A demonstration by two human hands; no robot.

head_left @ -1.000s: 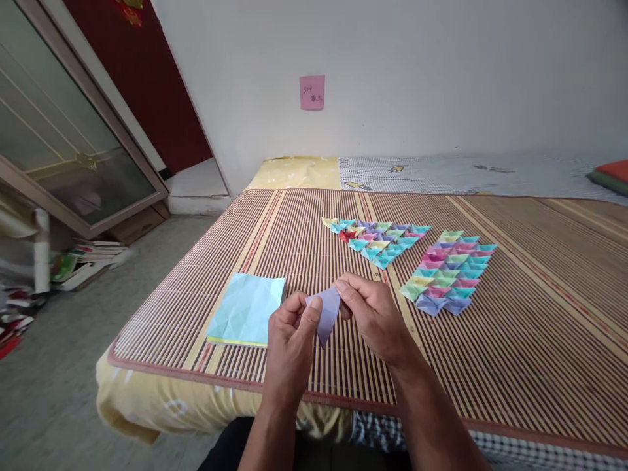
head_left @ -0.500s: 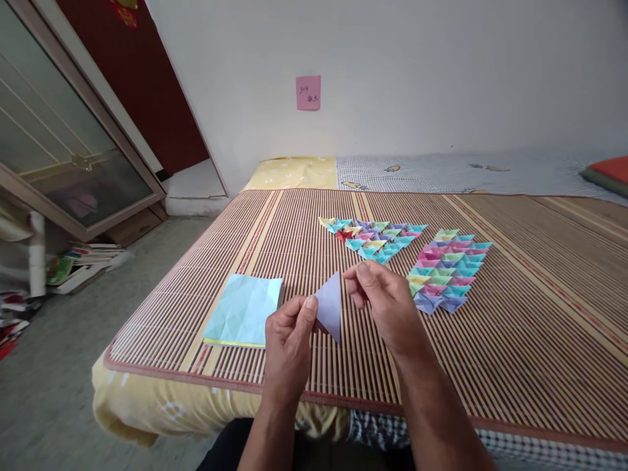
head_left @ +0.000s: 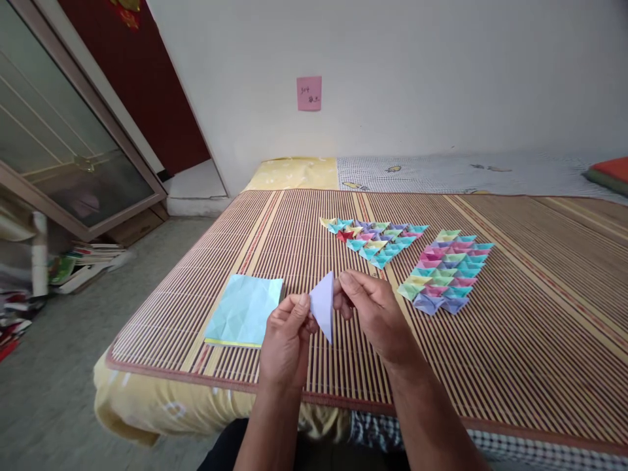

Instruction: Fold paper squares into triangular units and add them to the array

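Observation:
My left hand [head_left: 288, 327] is closed, pinching a light purple folded paper triangle [head_left: 323, 307] by its left corner, between thumb and fingers. The triangle's long edge faces right and stands nearly upright above the mat. Close by that edge is my right hand [head_left: 370, 307], its fingers curled and thumb bent in. Whether its fingertips grip the edge is hard to make out. To the left lies a stack of square paper [head_left: 245, 307], a creased light blue sheet on top and a yellow edge below.
A bamboo mat [head_left: 235, 245] covers the bed. Folded paper pieces lie in two multicoloured groups, one at the middle back [head_left: 375, 239] and one to the right [head_left: 446, 268]. A pink note [head_left: 309, 93] sticks to the wall. Books [head_left: 91, 261] lie on the floor at left.
My right hand has come left, right up to the paper triangle's long edge. The triangle, in my left hand, has shifted slightly left and looks narrower.

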